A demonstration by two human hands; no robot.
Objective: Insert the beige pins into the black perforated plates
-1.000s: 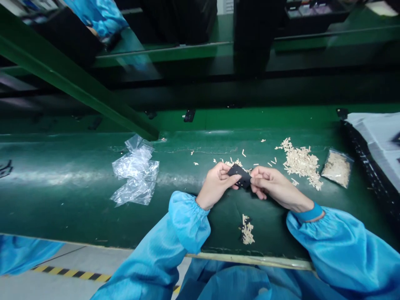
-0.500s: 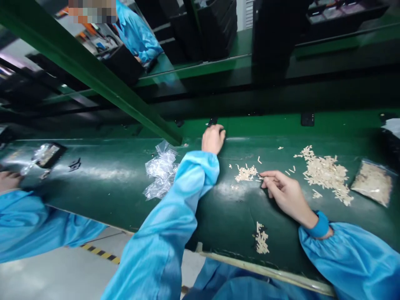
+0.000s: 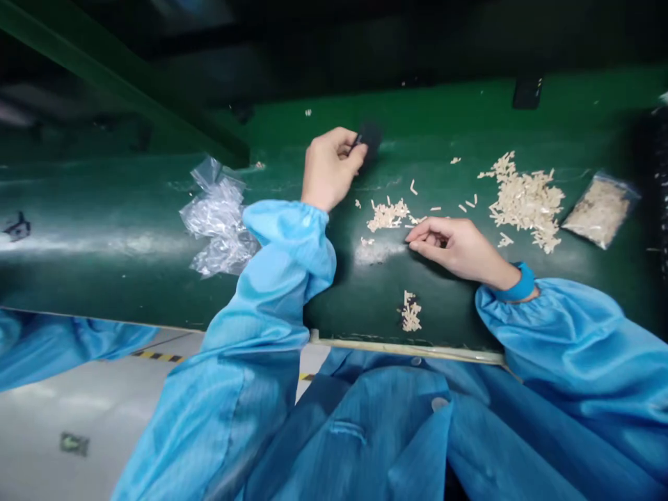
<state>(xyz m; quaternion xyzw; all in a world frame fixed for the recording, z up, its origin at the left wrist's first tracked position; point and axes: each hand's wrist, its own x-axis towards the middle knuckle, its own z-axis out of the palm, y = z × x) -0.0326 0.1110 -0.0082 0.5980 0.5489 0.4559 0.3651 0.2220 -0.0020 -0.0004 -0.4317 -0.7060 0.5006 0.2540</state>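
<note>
My left hand is closed on a small flat black part, blurred by motion, just above the back of the green work surface. Thumb and fingers of my right hand are pinched together low over the surface; a tiny dark tip shows at the fingertips, too small to name. Just beyond those fingers lies a small heap of short cream-coloured strips. Nearer my body is a smaller clump of the same strips.
On the right lie a larger heap of strips and a clear zip bag of them. Crumpled clear plastic bags are to the left. Another black part rests at the back. A co-worker's blue sleeve shows at far left.
The view has tilted down. My left hand has lifted the black part from the back strip and brought it nearer. My right hand has moved slightly off the small heap, still pinched.
</note>
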